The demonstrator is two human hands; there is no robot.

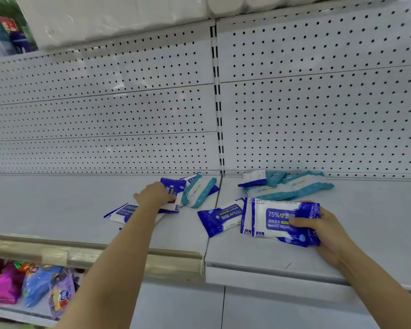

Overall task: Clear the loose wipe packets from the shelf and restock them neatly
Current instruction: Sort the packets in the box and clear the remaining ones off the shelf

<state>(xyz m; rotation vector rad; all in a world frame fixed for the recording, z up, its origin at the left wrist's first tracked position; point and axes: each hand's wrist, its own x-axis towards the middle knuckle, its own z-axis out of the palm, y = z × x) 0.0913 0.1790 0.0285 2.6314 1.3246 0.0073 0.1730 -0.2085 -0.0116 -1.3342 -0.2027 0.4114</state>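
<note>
Blue-and-white alcohol wipe packets lie scattered on a white shelf (57, 205). My right hand (323, 231) grips a stack of blue alcohol wipe packets (278, 222) at the shelf's front right. My left hand (154, 194) reaches across the shelf's middle and closes on a blue packet (173, 188). Another blue packet (121, 213) lies under my left forearm, and one more (220, 218) sits just left of the held stack. A teal-and-white packet (198, 191) rests behind my left hand. A heap of teal packets (292, 188) lies against the back panel on the right.
A white pegboard back panel (128, 115) rises behind the shelf, split by a slotted upright (217, 103). White tissue packs (109, 15) fill the shelf above. Colourful bags (36, 286) sit on the lower shelf at the left. A beige price rail (93, 255) runs along the front edge.
</note>
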